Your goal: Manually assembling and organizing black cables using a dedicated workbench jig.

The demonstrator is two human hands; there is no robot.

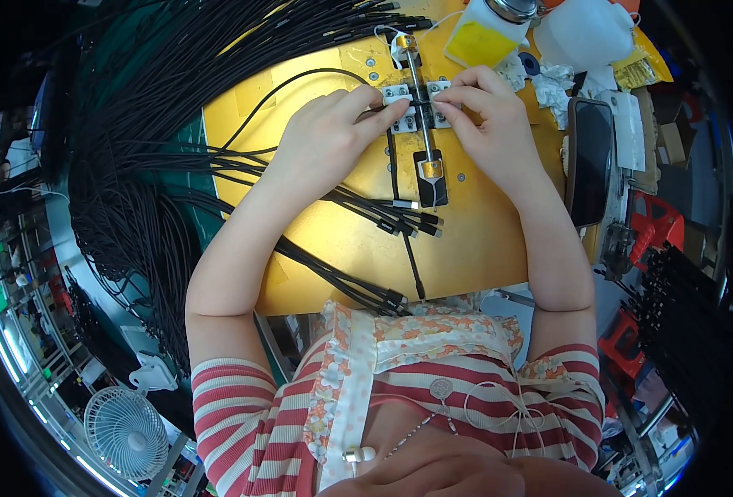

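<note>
Both my hands meet at a small metal fixture [400, 93] with light blocks and a slim metal rod [423, 132] running across the yellow board. My left hand [333, 132] is closed, thumb and index finger pinching a black cable [308, 73] at the left block. From the right, my right hand [492, 120] is closed too, its fingertips against the right block, where a short dark stretch of cable seems to pass under the rod between both hands. The fingers hide most of that stretch. Below my left wrist lie several black cables with metal plugs [403, 204].
A thick bundle of black cables [147, 108] covers the left side. Behind the fixture stand a jar with a yellow label [486, 37] and a white plastic bottle [586, 33]. Crumpled tissue [553, 87] and a dark phone [590, 161] lie right. A white fan [128, 431] stands lower left.
</note>
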